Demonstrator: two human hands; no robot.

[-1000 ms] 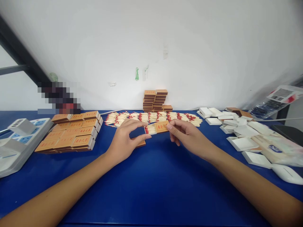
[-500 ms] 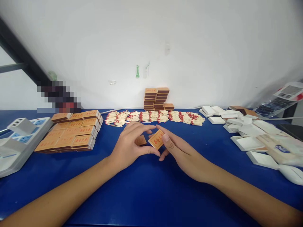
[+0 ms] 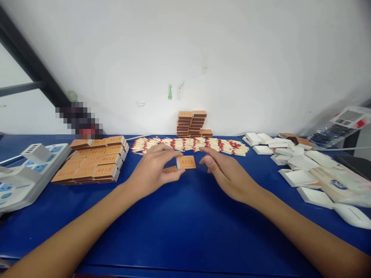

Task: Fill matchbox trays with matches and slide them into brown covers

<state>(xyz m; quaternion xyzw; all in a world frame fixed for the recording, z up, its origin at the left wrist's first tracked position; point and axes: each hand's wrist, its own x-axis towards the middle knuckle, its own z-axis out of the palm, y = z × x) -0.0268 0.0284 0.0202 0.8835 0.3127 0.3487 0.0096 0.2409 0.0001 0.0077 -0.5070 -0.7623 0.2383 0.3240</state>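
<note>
My left hand pinches an orange matchbox with red characters between thumb and fingers, above the blue table. A second matchbox shows partly behind the thumb; whether this hand also holds it I cannot tell. Just to the right, my right hand is apart from the box, its fingers loosely curved and nothing seen in them. Behind both hands, a long row of red-tipped matches lies across the table, partly covered by the left hand.
Stacked matchboxes stand on the left beside a white power strip. More matchbox stacks stand against the wall. At right lie white matchbox trays, a tissue pack and a plastic bag.
The matchbox has passed from my right hand to my left and now lies level. My right hand has drawn away to the right. The view has shifted slightly.
</note>
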